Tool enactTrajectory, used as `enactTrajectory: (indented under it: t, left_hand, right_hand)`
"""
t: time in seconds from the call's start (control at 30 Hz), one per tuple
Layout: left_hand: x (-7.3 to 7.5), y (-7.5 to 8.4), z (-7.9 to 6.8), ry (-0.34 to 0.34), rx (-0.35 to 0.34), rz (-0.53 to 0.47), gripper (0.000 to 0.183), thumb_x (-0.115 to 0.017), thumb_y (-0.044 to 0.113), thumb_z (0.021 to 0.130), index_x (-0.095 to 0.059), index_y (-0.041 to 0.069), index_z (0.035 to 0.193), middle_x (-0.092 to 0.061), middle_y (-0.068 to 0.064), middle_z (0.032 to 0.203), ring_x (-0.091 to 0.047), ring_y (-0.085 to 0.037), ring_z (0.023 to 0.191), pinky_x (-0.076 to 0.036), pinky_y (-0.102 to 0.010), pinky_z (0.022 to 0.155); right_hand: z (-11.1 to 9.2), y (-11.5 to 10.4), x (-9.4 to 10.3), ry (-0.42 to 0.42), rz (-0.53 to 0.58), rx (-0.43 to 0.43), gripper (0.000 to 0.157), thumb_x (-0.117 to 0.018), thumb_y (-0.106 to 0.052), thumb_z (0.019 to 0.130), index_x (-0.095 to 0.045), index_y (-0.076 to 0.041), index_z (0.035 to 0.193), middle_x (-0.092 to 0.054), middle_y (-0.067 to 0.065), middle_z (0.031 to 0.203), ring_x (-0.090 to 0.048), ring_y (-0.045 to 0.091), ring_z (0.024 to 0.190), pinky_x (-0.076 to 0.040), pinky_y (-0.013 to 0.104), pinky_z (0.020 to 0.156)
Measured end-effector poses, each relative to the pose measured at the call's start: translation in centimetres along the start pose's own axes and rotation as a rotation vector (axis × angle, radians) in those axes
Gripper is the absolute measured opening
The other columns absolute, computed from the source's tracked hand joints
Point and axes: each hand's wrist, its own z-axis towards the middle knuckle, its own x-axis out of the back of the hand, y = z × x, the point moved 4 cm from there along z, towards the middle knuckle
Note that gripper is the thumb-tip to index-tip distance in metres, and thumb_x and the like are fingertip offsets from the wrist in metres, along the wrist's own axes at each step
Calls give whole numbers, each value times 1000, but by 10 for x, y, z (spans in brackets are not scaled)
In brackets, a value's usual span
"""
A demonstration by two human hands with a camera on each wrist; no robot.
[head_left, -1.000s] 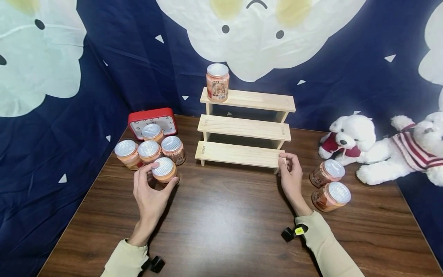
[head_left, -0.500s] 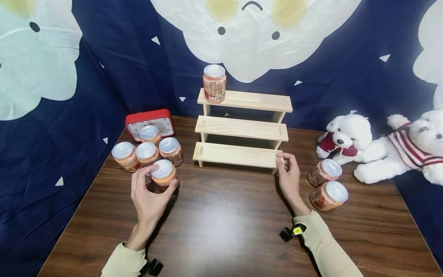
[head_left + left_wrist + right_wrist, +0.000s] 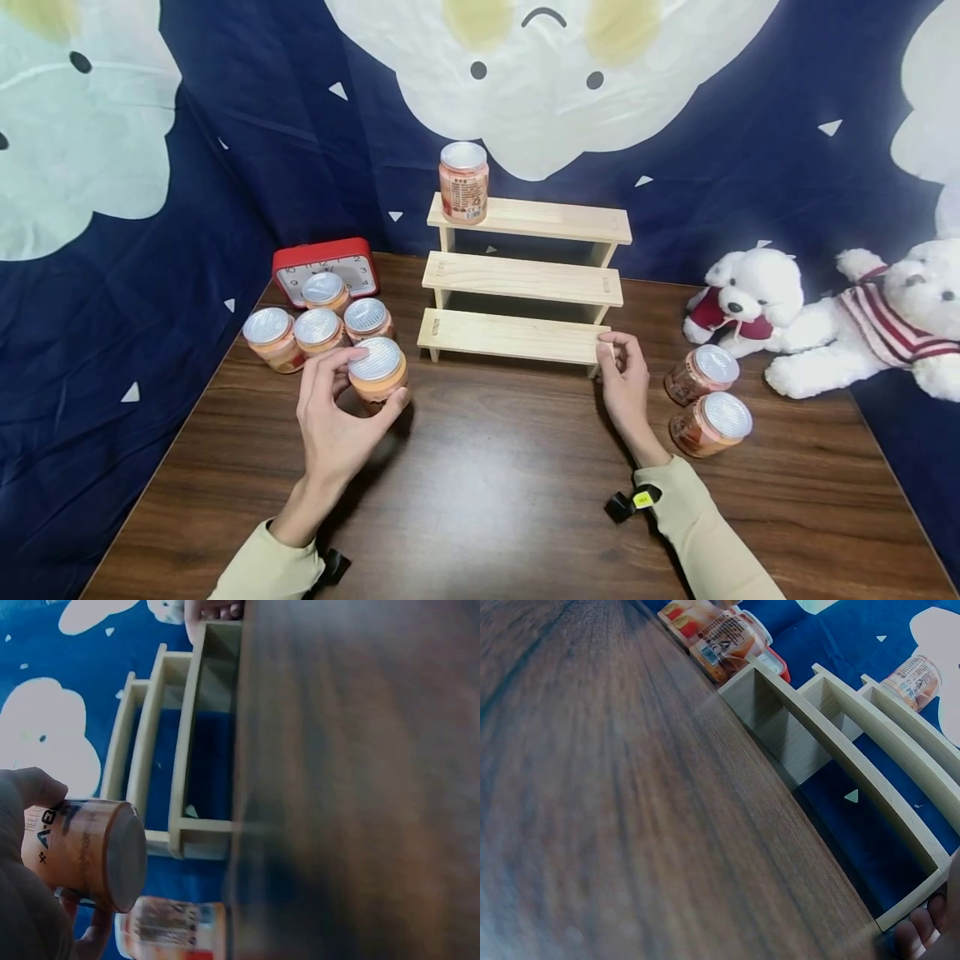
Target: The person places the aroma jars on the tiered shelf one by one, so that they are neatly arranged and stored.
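Observation:
My left hand (image 3: 337, 417) grips a jar (image 3: 377, 371) with a clear ribbed lid and orange contents, thumb on one side and fingers on the other. In the left wrist view the held jar (image 3: 90, 851) hangs clear of the table, its pale base facing the camera's right. A wooden three-step shelf (image 3: 517, 333) stands at the back middle. My right hand (image 3: 626, 387) pinches the right end of its lowest step, and in the right wrist view curled fingertips (image 3: 921, 930) show beside that end. Another jar (image 3: 464, 187) stands at the left of the top step.
Several similar jars (image 3: 317, 327) cluster at the left, before a red clock (image 3: 360, 250). Two more jars (image 3: 712, 425) stand right of my right hand. White plush toys (image 3: 757, 292) sit at the back right. A dark blue cloth (image 3: 315, 167) hangs behind the brown table (image 3: 480, 500).
My left hand has lifted the jar and moved it to the right, away from the cluster. The right hand keeps its place at the shelf's end. The head view has shifted slightly.

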Motion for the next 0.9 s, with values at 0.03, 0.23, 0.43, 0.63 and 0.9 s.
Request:
enactTrajectory:
  t: [0.03,0.23,0.43,0.63,0.9]
  left_hand:
    - [-1,3,1,-7,-6,-6,67,-101,8,67,-73,0,127,-63,-20,126,-62,-11,110,-53,-12,91]
    - [-9,17,9,-71,-17,-35,67,-102,11,69,-72,-1,127,-62,-20,129,-61,-14,115,-55,-13,94]
    - [-22,29,14,-107,-50,-61,66,-103,11,68,-73,2,127,-65,-18,133,-62,-16,118,-54,-15,97]
    - [-36,40,21,-139,-101,-116,65,-101,12,71,-72,1,128,-64,-19,131,-63,-20,120,-56,-20,100]
    - [-55,54,32,-175,-112,-177,63,-101,12,73,-73,6,129,-65,-16,129,-62,-20,115,-56,-21,96]
  right_hand:
    - [0,-1,0,0,0,1,18,-62,3,109,-64,15,123,-54,-3,78,-51,8,64,-46,15,59]
    - [0,-4,-1,1,4,8,18,-62,4,109,-63,16,122,-52,-1,76,-49,4,63,-45,15,59]
    - [-2,-3,-1,-7,-3,9,18,-62,3,109,-63,16,122,-51,-2,77,-50,4,63,-46,15,59]
    - [-1,-4,-2,-11,5,14,19,-62,4,109,-63,17,122,-51,-1,77,-49,4,63,-46,15,59]
    - [-2,-3,-2,-7,4,10,19,-62,3,109,-63,16,123,-51,-2,77,-48,3,63,-44,15,59]
